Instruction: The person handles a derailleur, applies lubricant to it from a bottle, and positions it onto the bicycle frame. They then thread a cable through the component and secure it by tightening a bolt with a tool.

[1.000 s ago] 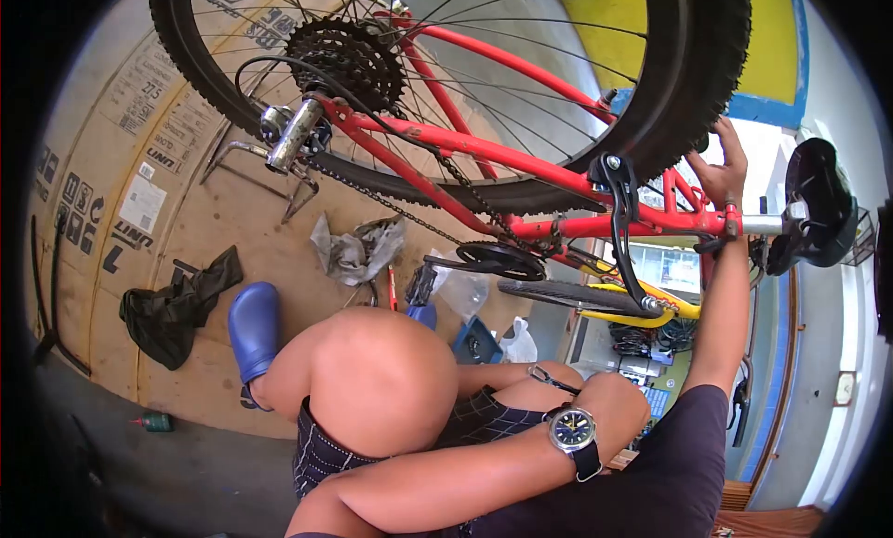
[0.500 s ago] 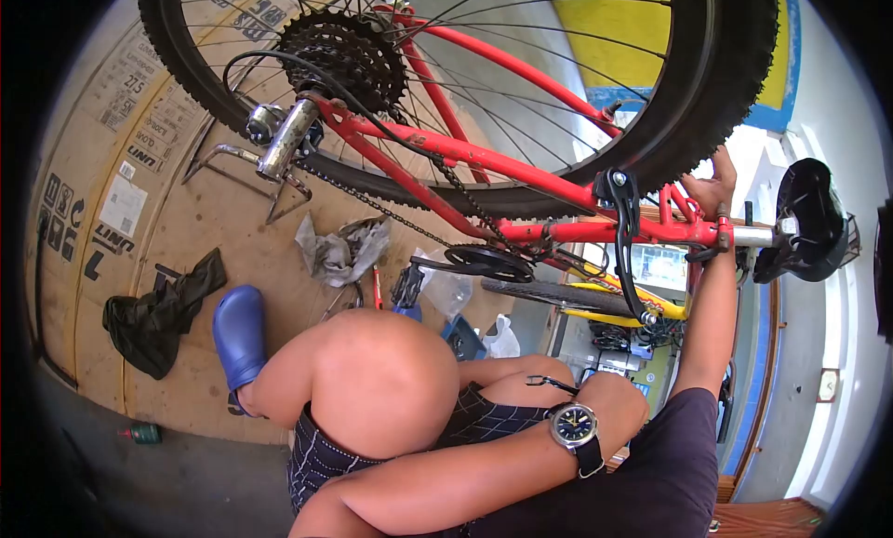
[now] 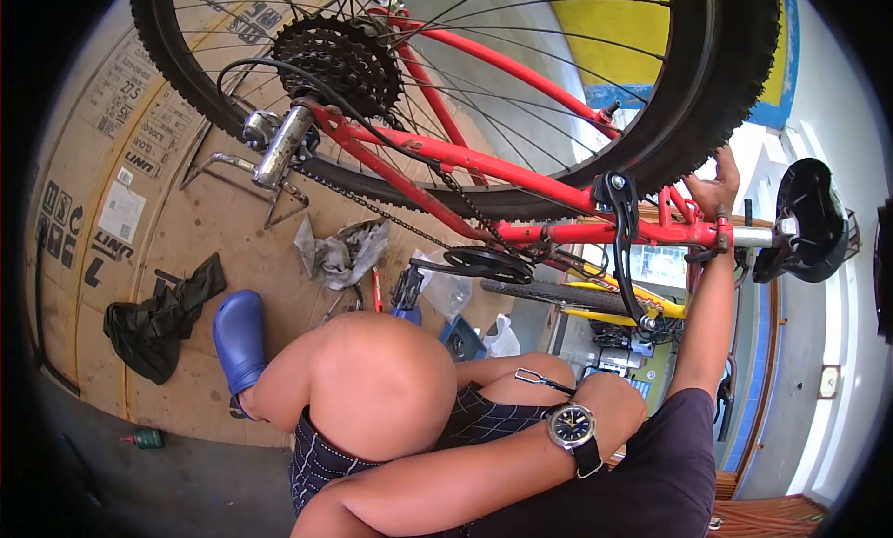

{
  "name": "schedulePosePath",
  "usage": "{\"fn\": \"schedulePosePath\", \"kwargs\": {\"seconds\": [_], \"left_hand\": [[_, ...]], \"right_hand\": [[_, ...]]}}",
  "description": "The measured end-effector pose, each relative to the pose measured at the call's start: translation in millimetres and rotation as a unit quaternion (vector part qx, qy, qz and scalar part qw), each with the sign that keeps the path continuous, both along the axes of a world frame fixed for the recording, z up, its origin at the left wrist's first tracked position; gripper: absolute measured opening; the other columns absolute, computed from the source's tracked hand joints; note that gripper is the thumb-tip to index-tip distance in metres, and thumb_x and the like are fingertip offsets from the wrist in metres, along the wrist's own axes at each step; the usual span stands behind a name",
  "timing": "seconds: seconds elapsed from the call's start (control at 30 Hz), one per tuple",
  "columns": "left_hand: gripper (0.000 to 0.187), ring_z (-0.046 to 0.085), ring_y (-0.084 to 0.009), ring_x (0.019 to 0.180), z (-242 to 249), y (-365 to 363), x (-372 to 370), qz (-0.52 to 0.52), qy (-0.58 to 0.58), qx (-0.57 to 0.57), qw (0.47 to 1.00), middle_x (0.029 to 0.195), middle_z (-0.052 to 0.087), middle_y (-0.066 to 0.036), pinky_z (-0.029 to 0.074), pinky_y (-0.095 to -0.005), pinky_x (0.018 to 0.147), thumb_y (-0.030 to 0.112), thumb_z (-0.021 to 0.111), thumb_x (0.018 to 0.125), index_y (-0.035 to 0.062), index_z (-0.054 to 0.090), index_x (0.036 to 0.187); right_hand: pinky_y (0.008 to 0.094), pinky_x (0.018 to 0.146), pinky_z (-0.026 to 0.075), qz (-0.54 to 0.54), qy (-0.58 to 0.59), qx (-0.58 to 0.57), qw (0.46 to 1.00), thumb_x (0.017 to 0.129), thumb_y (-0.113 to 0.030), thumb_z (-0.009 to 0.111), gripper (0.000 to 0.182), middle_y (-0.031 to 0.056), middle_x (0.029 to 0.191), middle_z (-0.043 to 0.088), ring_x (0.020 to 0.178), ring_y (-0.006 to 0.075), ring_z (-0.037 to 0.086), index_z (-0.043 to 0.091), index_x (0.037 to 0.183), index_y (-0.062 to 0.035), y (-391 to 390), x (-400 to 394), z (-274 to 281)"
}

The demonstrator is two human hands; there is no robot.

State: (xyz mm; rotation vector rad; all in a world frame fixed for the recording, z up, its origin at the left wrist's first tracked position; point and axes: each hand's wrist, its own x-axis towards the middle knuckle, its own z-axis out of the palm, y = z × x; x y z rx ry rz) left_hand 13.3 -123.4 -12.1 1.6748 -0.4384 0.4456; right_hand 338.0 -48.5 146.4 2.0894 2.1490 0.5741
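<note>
A red bicycle (image 3: 465, 152) with a black saddle (image 3: 807, 224) fills the upper view, seen sideways. Its rear tyre (image 3: 721, 82) is knobby. The cassette (image 3: 337, 66), chain (image 3: 372, 208) and chainring (image 3: 484, 264) show. My right hand (image 3: 712, 186) reaches past the seat tube and grips the tyre near the saddle; some fingers are hidden. My left hand (image 3: 609, 403), below a wristwatch (image 3: 571, 427), is closed near my thigh. A slim dark tool with a bright slotted metal end (image 3: 532, 377) sticks out of that fist.
Printed cardboard (image 3: 139, 259) covers the floor, with a dark cloth (image 3: 167, 319), a grey rag (image 3: 342, 250) and a blue clog (image 3: 240, 343) on my foot. A small green bottle (image 3: 147, 437) lies at lower left. A yellow bicycle (image 3: 605, 301) stands behind.
The slotted end of the tool has turned and shifted slightly up and left with my left hand. My right hand keeps its place; the view has shifted a little.
</note>
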Motion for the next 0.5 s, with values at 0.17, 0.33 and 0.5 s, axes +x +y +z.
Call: {"fn": "schedulePosePath", "kwargs": {"seconds": [0.17, 0.33, 0.5], "left_hand": [[0.011, 0.073, -0.0266, 0.08, 1.5, 1.4, -0.9, 0.007, 0.009, 0.008, 1.0, 0.078, 0.073, -0.01, 0.056, -0.0385, 0.067, 0.014, 0.067, 0.08, 0.0081, 0.076, 0.077], [0.011, 0.073, -0.0274, 0.08, -0.1, 0.9, 0.6, -0.002, 0.006, -0.006, 1.0, 0.078, 0.073, -0.01, 0.055, -0.0398, 0.068, 0.014, 0.067, 0.08, 0.0075, 0.076, 0.078], [0.012, 0.072, -0.028, 0.079, 0.0, 1.4, 0.0, 0.001, 0.007, -0.002, 1.0, 0.077, 0.072, -0.011, 0.055, -0.0403, 0.068, 0.016, 0.069, 0.079, 0.0068, 0.076, 0.077]], "right_hand": [[0.0352, 0.099, 0.051, 0.003, -0.001, 0.001, 1.0, 0.068, 0.002, 0.079, 0.056, 0.015, 0.12, 0.066, 0.112, 0.0275, 0.065, 0.063, 0.122, -0.0002, 0.9, -2.4, -0.9], [0.0355, 0.1, 0.05, 0.001, 0.0, -0.001, 1.0, 0.068, 0.001, 0.079, 0.056, 0.0147, 0.121, 0.066, 0.113, 0.0275, 0.064, 0.063, 0.122, -0.0003, 1.1, -3.2, 0.2], [0.0359, 0.1, 0.05, -0.004, -0.008, -0.009, 1.0, 0.068, 0.001, 0.078, 0.056, 0.0146, 0.121, 0.066, 0.113, 0.0274, 0.064, 0.063, 0.122, -0.0005, 2.2, -4.5, 0.4]]}}
